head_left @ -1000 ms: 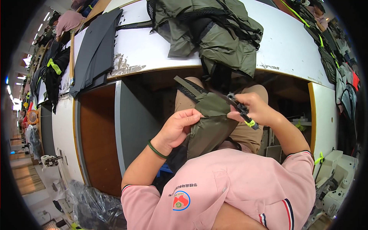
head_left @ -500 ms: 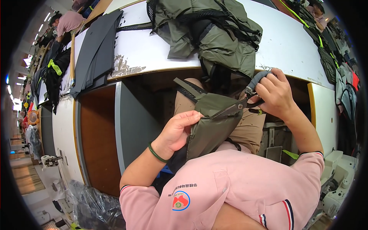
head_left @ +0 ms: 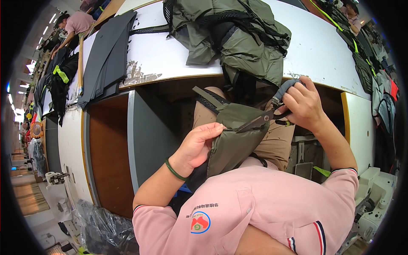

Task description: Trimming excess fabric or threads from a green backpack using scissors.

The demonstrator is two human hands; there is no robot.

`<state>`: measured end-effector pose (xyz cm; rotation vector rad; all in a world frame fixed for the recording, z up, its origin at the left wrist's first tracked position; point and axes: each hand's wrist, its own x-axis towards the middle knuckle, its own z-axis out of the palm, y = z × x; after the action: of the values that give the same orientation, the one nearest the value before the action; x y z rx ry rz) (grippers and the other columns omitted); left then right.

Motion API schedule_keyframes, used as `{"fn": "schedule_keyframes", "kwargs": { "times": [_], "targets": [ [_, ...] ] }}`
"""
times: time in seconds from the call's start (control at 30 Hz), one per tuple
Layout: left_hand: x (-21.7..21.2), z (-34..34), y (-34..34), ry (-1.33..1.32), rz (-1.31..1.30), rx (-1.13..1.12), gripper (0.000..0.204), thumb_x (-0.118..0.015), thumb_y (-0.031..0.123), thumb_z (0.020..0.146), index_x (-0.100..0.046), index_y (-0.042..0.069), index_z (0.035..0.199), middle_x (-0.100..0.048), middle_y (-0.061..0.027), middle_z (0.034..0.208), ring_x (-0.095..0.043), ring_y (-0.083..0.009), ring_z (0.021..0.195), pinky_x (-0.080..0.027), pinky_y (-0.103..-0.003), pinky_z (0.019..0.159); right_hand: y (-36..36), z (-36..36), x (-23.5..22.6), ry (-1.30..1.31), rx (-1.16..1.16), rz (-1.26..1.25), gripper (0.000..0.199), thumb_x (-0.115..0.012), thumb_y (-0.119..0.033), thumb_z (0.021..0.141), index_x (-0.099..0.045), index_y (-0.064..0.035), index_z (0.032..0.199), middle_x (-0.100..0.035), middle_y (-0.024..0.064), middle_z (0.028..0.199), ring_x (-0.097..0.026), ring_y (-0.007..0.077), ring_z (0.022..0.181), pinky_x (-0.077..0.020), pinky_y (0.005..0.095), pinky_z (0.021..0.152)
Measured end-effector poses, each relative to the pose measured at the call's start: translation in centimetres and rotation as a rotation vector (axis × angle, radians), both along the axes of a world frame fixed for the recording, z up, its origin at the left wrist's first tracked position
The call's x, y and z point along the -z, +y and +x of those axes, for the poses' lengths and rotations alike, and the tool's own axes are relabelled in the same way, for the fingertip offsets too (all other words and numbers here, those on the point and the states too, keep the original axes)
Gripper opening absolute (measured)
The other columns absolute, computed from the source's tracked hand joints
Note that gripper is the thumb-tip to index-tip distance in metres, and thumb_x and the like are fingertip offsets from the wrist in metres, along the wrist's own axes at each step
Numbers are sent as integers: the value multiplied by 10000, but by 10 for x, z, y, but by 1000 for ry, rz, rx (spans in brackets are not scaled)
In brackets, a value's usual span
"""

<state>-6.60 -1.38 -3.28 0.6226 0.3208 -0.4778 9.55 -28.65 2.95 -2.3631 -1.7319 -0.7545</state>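
Observation:
My left hand (head_left: 199, 143) grips the near edge of an olive-green fabric bag piece (head_left: 236, 138) held over my lap, below the table edge. My right hand (head_left: 302, 103) is closed on a pair of small thread scissors (head_left: 260, 120) and also pinches a grey padded strap (head_left: 284, 88) that hangs down from the bag pile. The scissor blades point left across the top of the olive piece. A black-edged webbing strap (head_left: 207, 97) sticks up from the piece's far corner.
A heap of olive-green backpacks (head_left: 238, 36) lies on the white worktable (head_left: 165, 57). A stack of dark grey panels (head_left: 106, 51) sits at its left. More bags line the right side (head_left: 374, 72). Another person (head_left: 76, 23) works far left. White machine housing (head_left: 376, 199) stands at lower right.
My right hand has lifted with the scissors from the olive piece up to the table edge and taken hold of the grey strap. My left hand has stayed on the piece.

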Motion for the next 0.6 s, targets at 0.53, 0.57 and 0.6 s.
{"fn": "schedule_keyframes", "kwargs": {
  "times": [0.53,0.57,0.6],
  "targets": [
    [10,0,1,-20,-72,16,150,-580,143,971,-651,18,1014,-693,-44,978,-651,-117,891,-508,-260,842,5,1,11,47,10,18,307,-775,-222,630,-522,-98,753,-488,34,731,-520,226,718,-444,404,832],
    [9,0,1,-19,-73,16,150,-580,143,971,-651,18,1014,-693,-44,978,-651,-117,891,-508,-260,842,4,1,11,51,14,18,308,-774,-223,631,-521,-98,753,-489,35,732,-525,225,721,-444,404,833],
    [9,-1,0,-17,-68,14,149,-582,143,970,-652,18,1012,-693,-43,975,-651,-116,888,-508,-259,841,4,1,11,54,18,18,308,-773,-224,631,-520,-98,753,-490,36,733,-529,225,723,-444,405,833]
  ]
}}
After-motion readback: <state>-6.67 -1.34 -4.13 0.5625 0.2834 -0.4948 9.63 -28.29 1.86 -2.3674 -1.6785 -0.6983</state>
